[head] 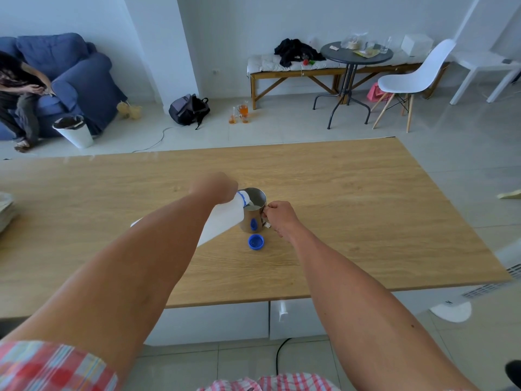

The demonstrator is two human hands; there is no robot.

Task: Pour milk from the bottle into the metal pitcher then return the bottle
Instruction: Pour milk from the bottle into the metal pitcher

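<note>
**A:** Start at the left. What sits near that edge?

**B:** A pale stack point(5, 210) at the table's point(366, 198) left edge, cut off by the frame. Between it and the arms lies a broad stretch of bare wood.

**A:** And the left hand?

**B:** The left hand point(217, 186) is raised over the middle of the table, fingers curled round the white bottle point(222, 221). The bottle is tipped, its open neck over the pitcher's rim, and the forearm hides much of its body.

**A:** Where is the pitcher?

**B:** The metal pitcher point(253, 210) stands upright near the table's middle, well apart from every edge. Milk point(253, 208) shows inside it.

**A:** The right hand?

**B:** The right hand point(279, 217) is just right of the pitcher, fingers closed on its handle.

**A:** Anything close by?

**B:** 1 blue cap point(256, 242) lies flat on the wood just in front of the pitcher, not touching it.

**A:** And further right?

**B:** Open wood runs to the right edge, with the near edge well behind the cap. A yellowish thing point(510, 194) pokes in beyond the right edge; I cannot tell what it is.
</note>
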